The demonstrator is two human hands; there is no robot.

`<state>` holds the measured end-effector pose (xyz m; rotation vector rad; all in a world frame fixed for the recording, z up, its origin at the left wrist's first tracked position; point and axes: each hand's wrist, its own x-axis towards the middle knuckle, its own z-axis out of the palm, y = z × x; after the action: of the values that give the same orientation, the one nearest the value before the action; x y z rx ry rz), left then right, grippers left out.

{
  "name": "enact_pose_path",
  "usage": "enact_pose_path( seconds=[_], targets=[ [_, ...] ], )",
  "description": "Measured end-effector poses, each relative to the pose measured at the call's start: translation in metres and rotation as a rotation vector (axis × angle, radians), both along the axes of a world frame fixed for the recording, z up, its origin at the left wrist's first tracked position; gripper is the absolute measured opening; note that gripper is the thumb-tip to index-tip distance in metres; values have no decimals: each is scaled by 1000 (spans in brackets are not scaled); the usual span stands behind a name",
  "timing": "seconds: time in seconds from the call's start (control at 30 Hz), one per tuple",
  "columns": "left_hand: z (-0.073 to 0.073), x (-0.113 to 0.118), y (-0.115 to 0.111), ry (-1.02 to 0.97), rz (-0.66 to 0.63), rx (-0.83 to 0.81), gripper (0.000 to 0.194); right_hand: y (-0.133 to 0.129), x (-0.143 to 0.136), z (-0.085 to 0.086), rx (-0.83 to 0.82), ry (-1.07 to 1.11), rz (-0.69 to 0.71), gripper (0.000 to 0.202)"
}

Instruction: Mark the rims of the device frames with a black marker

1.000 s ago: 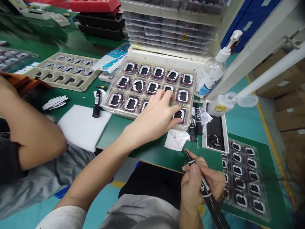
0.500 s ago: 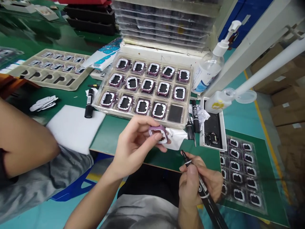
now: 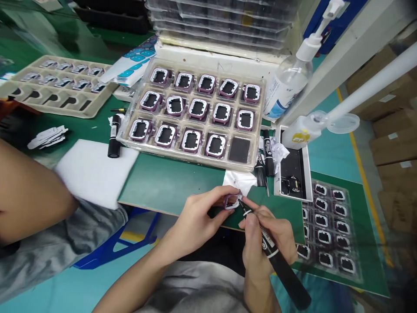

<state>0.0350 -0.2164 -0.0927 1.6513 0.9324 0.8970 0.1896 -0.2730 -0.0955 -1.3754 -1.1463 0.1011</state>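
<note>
Between the thumb and fingers of my left hand (image 3: pixel 202 217) is a small purple watch case frame (image 3: pixel 230 202) with a white inner rim. My right hand (image 3: pixel 269 237) grips a black marker (image 3: pixel 272 250), its cap off. The marker's tip meets the frame's right side, where a fingertip of my right hand also reaches. Just behind the frame lies a white wipe (image 3: pixel 239 180) on the green table. Beyond that stands a clear tray (image 3: pixel 192 158) with rows of similar purple frames; its front right pocket shows only a dark bottom.
Capped markers (image 3: pixel 268 152) and a white box (image 3: pixel 309 174) sit right of the tray, near a pump bottle (image 3: pixel 288 84). Another filled tray (image 3: pixel 355 271) lies at lower right. White foam (image 3: pixel 94 169) and a co-worker's arm (image 3: pixel 29 200) are at left.
My left hand has brought the watch case frame down and right, turning it. The marker's tip, apart from the frame before, now meets it. The camera view has shifted slightly.
</note>
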Motion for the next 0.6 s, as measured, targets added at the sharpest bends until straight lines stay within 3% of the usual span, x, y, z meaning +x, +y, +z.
enact_pose_path(
  seconds=[0.2,0.6],
  targets=[
    [1,1,0,57,1,80,47,-2,0,-2,16,41,3,23],
    [3,1,-2,88,10,159,45,-3,-2,2,6,34,-16,16]
  ],
)
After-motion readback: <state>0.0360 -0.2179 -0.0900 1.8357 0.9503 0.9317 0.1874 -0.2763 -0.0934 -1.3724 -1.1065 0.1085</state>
